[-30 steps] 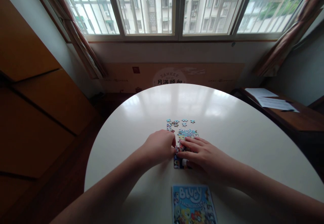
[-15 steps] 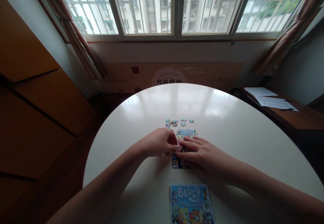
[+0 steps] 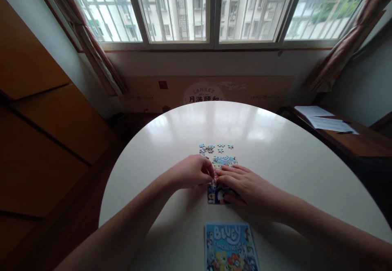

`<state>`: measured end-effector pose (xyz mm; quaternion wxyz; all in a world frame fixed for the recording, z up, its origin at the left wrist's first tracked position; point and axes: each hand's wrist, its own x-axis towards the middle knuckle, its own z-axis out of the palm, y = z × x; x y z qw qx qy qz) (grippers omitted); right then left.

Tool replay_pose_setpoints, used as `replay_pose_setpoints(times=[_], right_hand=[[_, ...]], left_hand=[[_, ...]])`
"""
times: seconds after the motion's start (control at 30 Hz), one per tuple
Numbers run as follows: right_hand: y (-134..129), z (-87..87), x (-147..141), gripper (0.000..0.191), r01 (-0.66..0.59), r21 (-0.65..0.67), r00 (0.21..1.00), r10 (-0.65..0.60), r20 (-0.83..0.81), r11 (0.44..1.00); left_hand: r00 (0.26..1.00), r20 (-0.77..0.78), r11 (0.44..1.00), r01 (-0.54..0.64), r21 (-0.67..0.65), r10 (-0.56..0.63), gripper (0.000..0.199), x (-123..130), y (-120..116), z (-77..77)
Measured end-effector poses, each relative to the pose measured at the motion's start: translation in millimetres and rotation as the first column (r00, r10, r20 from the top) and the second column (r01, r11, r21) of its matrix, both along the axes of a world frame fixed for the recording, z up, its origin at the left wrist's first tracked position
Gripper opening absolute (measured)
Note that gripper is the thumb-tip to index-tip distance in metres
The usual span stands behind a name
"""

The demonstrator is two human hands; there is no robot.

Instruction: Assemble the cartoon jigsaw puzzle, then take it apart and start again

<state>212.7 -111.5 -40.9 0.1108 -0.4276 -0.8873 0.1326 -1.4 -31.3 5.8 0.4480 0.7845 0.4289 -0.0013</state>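
Observation:
A partly assembled jigsaw puzzle [image 3: 219, 197] lies on the white table, much of it covered by my hands. My left hand [image 3: 196, 172] is pinched at the puzzle's left edge, on a small jigsaw piece mostly hidden by the fingertips. Flat across the right side of the puzzle rests my right hand [image 3: 245, 183], fingers stretched out and thumb lower down on the dark part of the picture. Beyond the hands, several loose jigsaw pieces [image 3: 210, 149] lie in a cluster, with a few light-blue ones [image 3: 221, 145] set apart to the right.
Near me on the table [image 3: 147, 148] lies a blue picture card [image 3: 231, 246] lettered "Bluey". To the right, a brown desk [image 3: 367, 142] bears papers [image 3: 329, 123] and a pen. Wooden cabinets [image 3: 45, 140] stand at left, and a barred window is ahead.
My right thumb has shifted down and away from the left fingertips, uncovering more of the puzzle's lower part. The piece edge seen at the left fingers earlier hardly shows now.

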Motion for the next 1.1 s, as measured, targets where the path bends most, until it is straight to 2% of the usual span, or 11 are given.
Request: replay_pose_setpoints(times=[0.1, 0.17, 0.27, 0.33, 0.53, 0.63, 0.9, 1.03, 1.1], right_hand=[[-1, 1.5, 0, 0.044, 0.000, -0.008, 1.000, 0.000, 0.008, 1.000], [-1, 1.6, 0, 0.044, 0.005, -0.011, 1.000, -0.005, 0.002, 1.000], [-2, 0.4, 0, 0.042, 0.009, -0.001, 1.000, -0.009, -0.013, 1.000], [-2, -0.5, 1, 0.042, 0.008, 0.011, 1.000, -0.008, -0.018, 1.000], [-3, 0.1, 0, 0.041, 0.003, 0.013, 1.000, -0.003, -0.001, 1.000], [-3, 0.7, 0, 0.041, 0.006, 0.008, 1.000, -0.006, 0.007, 1.000], [-3, 0.6, 0, 0.043, 0.014, 0.003, 1.000, -0.014, 0.027, 1.000], [-3, 2.4, 0, 0.043, 0.009, -0.001, 0.999, -0.009, 0.032, 1.000], [-3, 2.8, 0, 0.045, 0.006, -0.001, 0.999, -0.006, 0.033, 1.000]], left_hand=[[1.000, -0.007, 1.000, 0.027, -0.001, -0.027, 0.021, -2, 2, -0.1], [0.996, 0.013, 0.996, 0.090, 0.024, -0.091, 0.024, -4, 3, -0.9], [0.974, 0.061, 0.965, 0.205, 0.164, -0.218, 0.024, -6, 4, -2.5], [0.961, 0.071, 0.935, 0.239, 0.262, -0.266, 0.022, -6, 4, -2.9], [0.934, 0.051, 0.872, 0.310, 0.379, -0.354, 0.018, -7, 6, -2.8], [0.921, 0.068, 0.863, 0.333, 0.379, -0.384, 0.016, -9, 11, -5.7], [0.906, 0.161, 0.903, 0.344, 0.257, -0.391, 0.017, -14, 21, -9.5], [0.923, 0.094, 0.906, 0.341, 0.251, -0.374, 0.015, -11, 16, -4.6], [0.948, 0.035, 0.913, 0.294, 0.283, -0.317, 0.018, -6, 9, -2.3]])
